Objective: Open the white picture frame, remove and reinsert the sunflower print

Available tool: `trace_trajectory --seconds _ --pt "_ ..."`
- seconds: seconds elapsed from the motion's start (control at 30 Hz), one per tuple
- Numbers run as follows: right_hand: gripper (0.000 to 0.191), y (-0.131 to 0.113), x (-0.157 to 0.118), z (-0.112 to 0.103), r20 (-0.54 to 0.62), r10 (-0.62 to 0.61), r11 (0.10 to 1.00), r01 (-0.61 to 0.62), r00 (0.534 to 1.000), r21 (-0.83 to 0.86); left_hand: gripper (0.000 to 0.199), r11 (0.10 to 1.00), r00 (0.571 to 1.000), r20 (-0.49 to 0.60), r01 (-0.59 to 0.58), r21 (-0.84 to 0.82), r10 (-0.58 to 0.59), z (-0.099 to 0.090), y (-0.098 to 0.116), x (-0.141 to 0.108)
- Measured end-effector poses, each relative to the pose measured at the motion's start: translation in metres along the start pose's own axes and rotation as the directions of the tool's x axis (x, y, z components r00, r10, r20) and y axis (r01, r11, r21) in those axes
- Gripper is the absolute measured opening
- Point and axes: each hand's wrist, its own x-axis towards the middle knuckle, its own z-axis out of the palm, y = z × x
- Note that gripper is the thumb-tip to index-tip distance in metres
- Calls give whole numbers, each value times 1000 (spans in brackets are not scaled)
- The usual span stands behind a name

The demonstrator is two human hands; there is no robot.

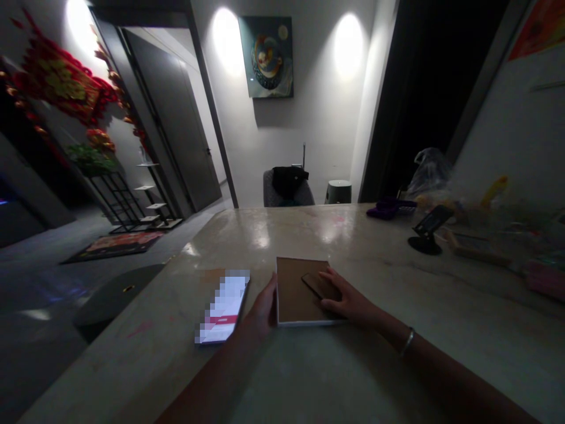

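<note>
Since your left hand (pixel 262 311) sits narrow against the left edge of the white-edged brown flat box (pixel 296 290), its fingers hidden from view, keep that side steady with an even touch. Your right hand (pixel 346 297) lies open and flat, its fingers across a dark brown slab (pixel 318 286) on top of the box, with no clear grip on it; keep those fingers light so the slab does not skid. The box sits at bottom centre on the marble tabletop (pixel 282 232), near a phone with a pixelated screen (pixel 223 306) at lower left. A black phone stand (pixel 425 232) stands at right.
</note>
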Motion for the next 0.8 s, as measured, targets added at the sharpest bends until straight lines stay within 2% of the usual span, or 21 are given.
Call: trace_trajectory --seconds 0.03,0.1,0.17,0.27,0.33,0.53,0.6,0.7,0.8 --pt "69 2 0 0 -1 -5 1000 5 1000 -1 52 1000 998 -61 1 7 -1 -2 -1 3" --pt "62 6 1 2 -16 -14 1000 14 1000 15 42 996 981 -172 -86 39 91 -6 -4 8" --pt "53 11 4 4 -98 -8 999 12 995 44 33 982 958 -224 -165 87 181 -10 -4 12" --pt "45 21 10 4 -283 57 990 -17 957 141 28 976 954 -224 -176 127 201 -13 -3 13" --pt "44 24 13 2 -340 124 972 -45 932 231 27 979 966 -188 -155 133 178 -14 -4 11" --pt "38 15 12 -7 -295 262 932 -162 919 323 27 977 986 -80 -128 168 143 -12 -7 9" --pt "37 11 11 -6 -265 253 929 -157 930 336 25 969 970 -111 -199 144 216 -12 -6 12" --pt "37 10 11 -4 -235 219 930 -130 947 343 22 937 915 -208 -326 129 347 -13 -1 16" --pt "35 12 11 -1 -229 204 946 -131 952 295 19 938 899 -272 -320 131 344 -14 3 19"
